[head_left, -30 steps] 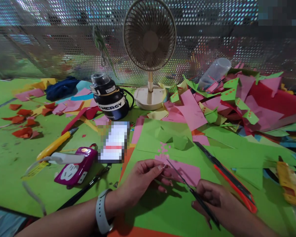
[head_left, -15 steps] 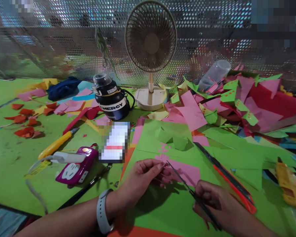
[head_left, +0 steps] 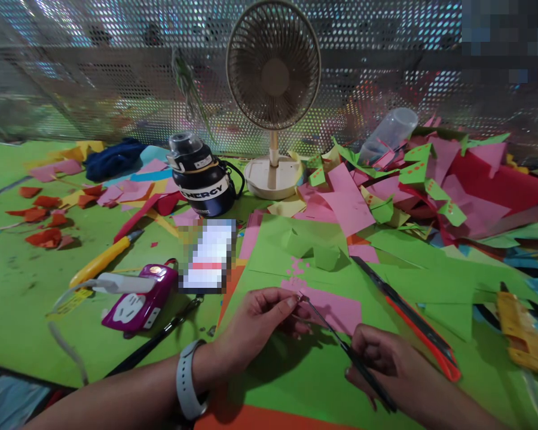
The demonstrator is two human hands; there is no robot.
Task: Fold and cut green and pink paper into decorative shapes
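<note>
My left hand [head_left: 273, 313], with a pale watch strap [head_left: 189, 379] on its wrist, is closed in a pinch on a tiny pink paper piece [head_left: 301, 297]. My right hand [head_left: 379, 358] is wrapped round black-handled slim scissors [head_left: 336, 335]; their thin tips meet the tiny piece at my left fingertips. Just beyond the fingers, small pink paper bits [head_left: 298, 267] lie scattered on a green paper sheet [head_left: 269, 376]. A pink paper rectangle [head_left: 341, 310] lies flat beneath and beside the hands. Part of the left fingers is hidden behind the thumb.
An orange-black box cutter [head_left: 419, 325] lies right of my hands, a yellow tool [head_left: 522, 328] farther right. On the left are a phone [head_left: 208, 257], a purple device [head_left: 138, 298] and a yellow-handled knife [head_left: 103, 260]. Behind stand a bottle [head_left: 201, 179], a fan [head_left: 273, 179] and heaped paper scraps [head_left: 475, 185].
The scissors' tips have shifted slightly left and down, onto the piece at my left fingertips. My right hand has moved a little left; my left hand stays nearly in place.
</note>
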